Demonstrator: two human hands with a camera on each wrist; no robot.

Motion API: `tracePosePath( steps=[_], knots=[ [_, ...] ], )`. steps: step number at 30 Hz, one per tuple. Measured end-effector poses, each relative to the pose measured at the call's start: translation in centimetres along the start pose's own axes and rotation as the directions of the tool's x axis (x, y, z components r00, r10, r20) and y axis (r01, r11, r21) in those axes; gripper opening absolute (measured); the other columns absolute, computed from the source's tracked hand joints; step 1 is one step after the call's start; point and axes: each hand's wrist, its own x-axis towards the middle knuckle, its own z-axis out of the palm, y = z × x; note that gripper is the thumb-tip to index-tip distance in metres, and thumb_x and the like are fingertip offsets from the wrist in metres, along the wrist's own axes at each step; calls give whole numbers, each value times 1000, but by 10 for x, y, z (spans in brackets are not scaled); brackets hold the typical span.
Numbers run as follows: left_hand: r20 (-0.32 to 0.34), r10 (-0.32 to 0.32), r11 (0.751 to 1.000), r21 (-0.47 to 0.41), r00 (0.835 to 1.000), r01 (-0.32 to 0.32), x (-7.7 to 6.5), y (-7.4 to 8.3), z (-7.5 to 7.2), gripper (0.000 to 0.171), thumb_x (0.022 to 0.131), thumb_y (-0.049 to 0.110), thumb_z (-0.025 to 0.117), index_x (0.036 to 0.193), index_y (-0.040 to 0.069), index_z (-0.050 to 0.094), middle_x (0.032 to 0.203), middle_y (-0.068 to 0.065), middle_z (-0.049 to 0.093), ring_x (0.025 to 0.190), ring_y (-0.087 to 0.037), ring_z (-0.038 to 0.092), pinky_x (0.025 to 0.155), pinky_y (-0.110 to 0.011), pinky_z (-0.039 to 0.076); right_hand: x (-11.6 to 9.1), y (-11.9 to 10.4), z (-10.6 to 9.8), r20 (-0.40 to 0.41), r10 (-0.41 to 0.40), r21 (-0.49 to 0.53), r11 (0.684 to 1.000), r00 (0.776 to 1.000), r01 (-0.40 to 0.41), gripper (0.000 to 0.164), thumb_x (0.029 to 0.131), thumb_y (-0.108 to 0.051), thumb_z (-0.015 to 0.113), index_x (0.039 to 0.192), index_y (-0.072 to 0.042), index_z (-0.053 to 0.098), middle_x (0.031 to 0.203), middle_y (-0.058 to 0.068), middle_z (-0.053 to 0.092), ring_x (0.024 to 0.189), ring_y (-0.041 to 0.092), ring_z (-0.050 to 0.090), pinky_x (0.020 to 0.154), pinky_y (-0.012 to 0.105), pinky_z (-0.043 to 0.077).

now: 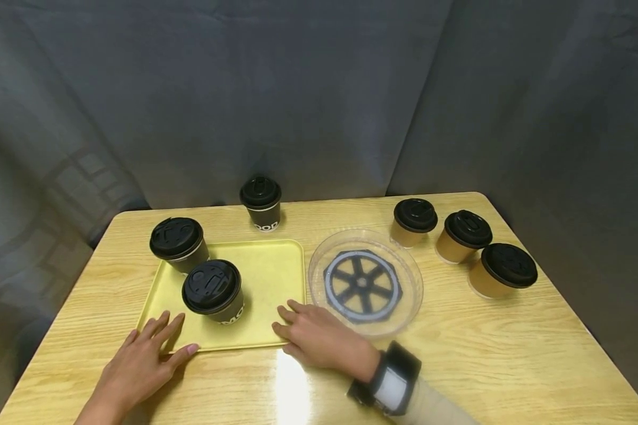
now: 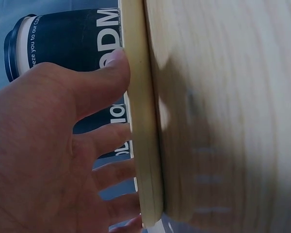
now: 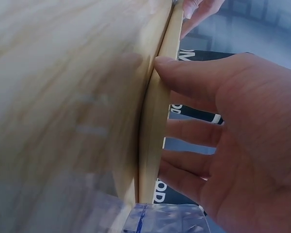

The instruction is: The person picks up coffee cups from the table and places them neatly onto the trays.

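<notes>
A yellow tray (image 1: pixel 268 283) lies flat on the table under both hands. My left hand (image 1: pixel 140 366) rests on its front left corner with fingers spread, the thumb against the front edge in the left wrist view. My right hand (image 1: pixel 324 339) touches the front right corner; in the right wrist view its thumb (image 3: pixel 184 73) lies along the tray's side. One black-lidded dark paper cup (image 1: pixel 212 289) stands upright on the tray. Another dark cup (image 1: pixel 178 242) is at the back left corner; whether its base is fully on the tray is hidden.
A clear round plastic dish (image 1: pixel 419 283) with a dark spoked pattern sits right of the tray. Behind the tray stands a smaller dark cup (image 1: pixel 263 206). Three black-lidded brown cups, a small one (image 1: pixel 406 233), a middle one (image 1: pixel 452 245) and a larger one (image 1: pixel 486 280), stand at the right.
</notes>
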Motion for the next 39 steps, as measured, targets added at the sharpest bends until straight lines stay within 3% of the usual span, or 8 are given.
tracePosePath(
  steps=[7, 17, 29, 34, 39],
  knots=[
    [1, -1, 1000, -8, 1000, 1, 0, 0, 1, 77, 90, 62, 55, 143, 6, 48, 145, -32, 41, 131, -51, 40, 108, -67, 26, 1, -1, -3, 12, 16, 13, 1000, 1000, -16, 45, 95, -40, 58, 135, -20, 57, 143, 11, 54, 130, 32, 54, 107, 41, 48],
    [-1, -3, 1000, 4, 1000, 3, -1, 1, 1, 78, 90, 62, 54, 143, 5, 48, 145, -32, 41, 131, -51, 41, 108, -67, 27, 3, 4, -12, -60, 43, 36, 998, 997, -41, 52, 95, -43, 58, 140, -17, 53, 147, 11, 50, 135, 32, 49, 109, 44, 46],
    [0, -4, 1000, -8, 1000, 4, -1, 0, 0, 78, 91, 62, 53, 145, 6, 45, 147, -32, 39, 132, -51, 39, 110, -65, 25, 17, 39, -48, -102, 131, -2, 991, 986, -132, 73, 94, -50, 56, 152, -13, 32, 155, 12, 39, 141, 33, 40, 114, 49, 39],
    [13, -15, 1000, -6, 1000, 15, -1, 0, -1, 79, 90, 64, 52, 145, 7, 45, 148, -30, 38, 133, -51, 38, 111, -65, 24, 30, 53, -55, -133, 158, -78, 982, 978, -170, 75, 93, -56, 55, 152, -15, 33, 155, 11, 40, 142, 34, 39, 114, 48, 38],
    [16, -16, 1000, -5, 1000, 16, 0, 1, 0, 80, 90, 65, 52, 144, 7, 46, 147, -30, 39, 132, -50, 39, 111, -64, 24, 47, 66, -60, -156, 188, -70, 977, 970, -201, 75, 91, -56, 59, 151, -17, 35, 155, 10, 39, 142, 35, 38, 115, 53, 35]
  ],
)
